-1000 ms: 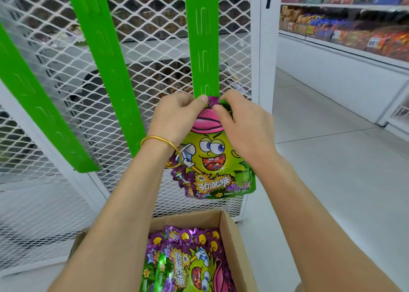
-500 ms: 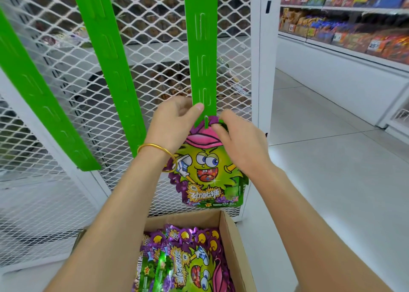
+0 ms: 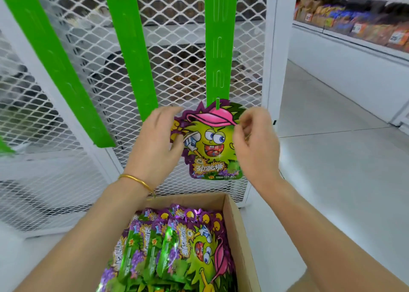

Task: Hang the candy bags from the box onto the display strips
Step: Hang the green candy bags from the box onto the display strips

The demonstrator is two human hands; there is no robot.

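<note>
"Green plastic on the far left, what is it?"

"A display strip, the left strip (image 3: 42, 55), slanting across a white mesh panel (image 3: 177, 37). Next to it comes the middle strip (image 3: 130, 48), also slanted. Neither carries anything on the part in view."

"And the left hand (image 3: 158, 145)?"

"Raised in front of the mesh, with a gold bangle (image 3: 135, 179) on the wrist. Its fingers are loose and fairly straight, closed on nothing. They overlap the left edge of the candy bag (image 3: 210, 143); it is too blurred to tell whether they touch it."

"Where does that bag sit?"

"It hangs at the bottom end of the right strip (image 3: 218, 48), with a green tab poking up through the hole at its top. It faces outward, showing a yellow-green cartoon face in a pink cap."

"The right hand (image 3: 257, 150)?"

"Just beside the bag's right edge, fingers loosely curled and holding nothing. It is blurred too."

"Below them?"

"A cardboard box (image 3: 242, 236), open, between the forearms, with the packed bags (image 3: 174, 247) of the same purple and green candy standing on edge inside it."

"Further right?"

"Pale floor (image 3: 332, 159), then store shelves (image 3: 354, 19) of packets with price tags, out of focus."
</note>
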